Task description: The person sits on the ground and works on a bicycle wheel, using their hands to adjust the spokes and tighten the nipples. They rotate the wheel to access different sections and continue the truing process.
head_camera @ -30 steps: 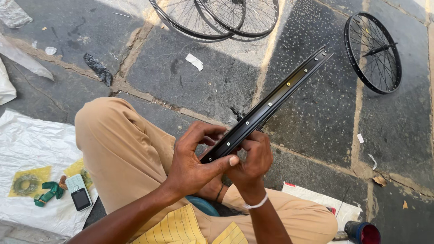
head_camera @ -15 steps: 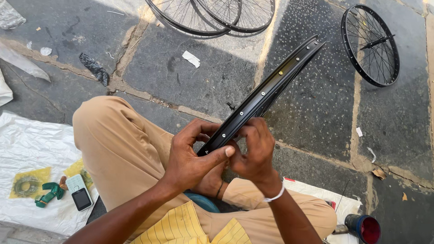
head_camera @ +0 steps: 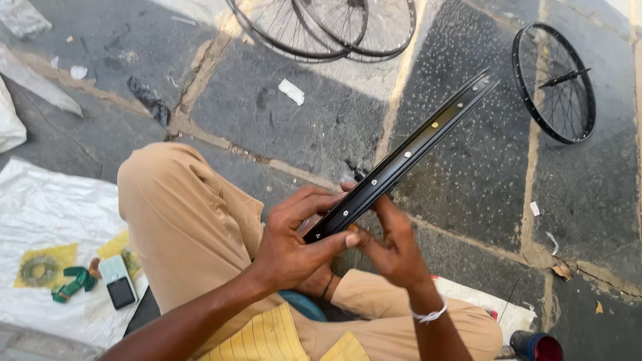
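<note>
Left of the black metal bicycle rim lies a small phone. The left hand clamps the rim's near end; the right hand, since shifted beneath it, pinches there. Rightward lies a black spoked wheel.

- Outdoor pavement bicycle-repair spot: stone paving slabs, litter in the joints.
- Spoked wheels top centre; another wheel upper right.
- White plastic sheet with small parts, lower left.
</note>
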